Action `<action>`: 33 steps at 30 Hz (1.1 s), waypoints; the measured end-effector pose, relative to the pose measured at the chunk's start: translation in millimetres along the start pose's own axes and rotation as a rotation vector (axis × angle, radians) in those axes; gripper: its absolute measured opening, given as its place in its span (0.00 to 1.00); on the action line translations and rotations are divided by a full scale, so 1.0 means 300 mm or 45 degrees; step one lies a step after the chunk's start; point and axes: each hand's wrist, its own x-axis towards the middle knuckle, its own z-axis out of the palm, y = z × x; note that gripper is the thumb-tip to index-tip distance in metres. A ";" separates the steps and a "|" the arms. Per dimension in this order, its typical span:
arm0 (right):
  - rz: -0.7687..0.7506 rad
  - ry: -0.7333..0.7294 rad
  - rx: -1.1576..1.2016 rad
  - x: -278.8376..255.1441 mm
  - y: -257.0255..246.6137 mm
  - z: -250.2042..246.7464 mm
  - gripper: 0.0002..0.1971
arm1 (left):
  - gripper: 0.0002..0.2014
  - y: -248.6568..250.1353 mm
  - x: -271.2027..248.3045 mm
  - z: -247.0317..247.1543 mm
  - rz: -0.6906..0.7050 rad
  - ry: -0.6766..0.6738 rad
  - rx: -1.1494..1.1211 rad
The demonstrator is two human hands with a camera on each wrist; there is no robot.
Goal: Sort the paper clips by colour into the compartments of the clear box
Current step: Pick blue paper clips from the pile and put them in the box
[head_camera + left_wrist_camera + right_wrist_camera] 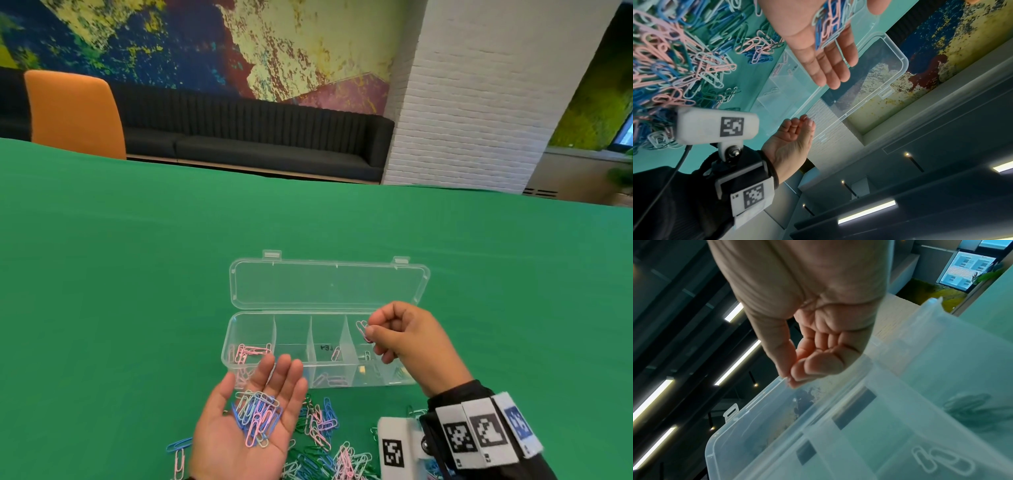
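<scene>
Precision mattered here, as I judged it. My right hand (402,337), right of centre in the head view, pinched one pale pink paper clip (362,330) between thumb and forefinger above the clear box (236,337), over its right-hand compartments. My left hand (248,426), at lower centre, lay flat and open, palm up, cradling a handful of blue, pink and pale clips (257,419). Pink clips (251,351) already sat in the leftmost compartment, so I reckoned the pinched clip should travel left unless its shade differed; I could not tell. Best to lower it below the divider tops before letting go, keeping the left palm level. Loose clips (325,445) covered the green cloth (120,274) below.
</scene>
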 end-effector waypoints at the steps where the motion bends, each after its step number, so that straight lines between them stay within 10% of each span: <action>1: 0.004 0.005 0.017 0.001 0.001 0.003 0.06 | 0.38 -0.001 -0.001 0.000 -0.001 0.000 -0.013; 6: 0.032 -0.047 0.124 0.004 0.005 0.024 0.03 | 0.23 -0.023 -0.019 0.017 -0.034 0.118 0.062; 13: -0.029 -0.104 0.217 -0.023 -0.048 0.015 0.05 | 0.32 -0.024 -0.024 0.014 -0.127 0.102 0.026; 22: -0.411 -0.698 -0.540 -0.138 -0.149 0.085 0.12 | 0.22 -0.024 -0.032 0.033 -0.121 0.008 0.055; 33: -0.634 -0.714 -0.873 -0.167 -0.094 0.201 0.09 | 0.30 -0.008 -0.030 0.026 -0.120 -0.019 0.089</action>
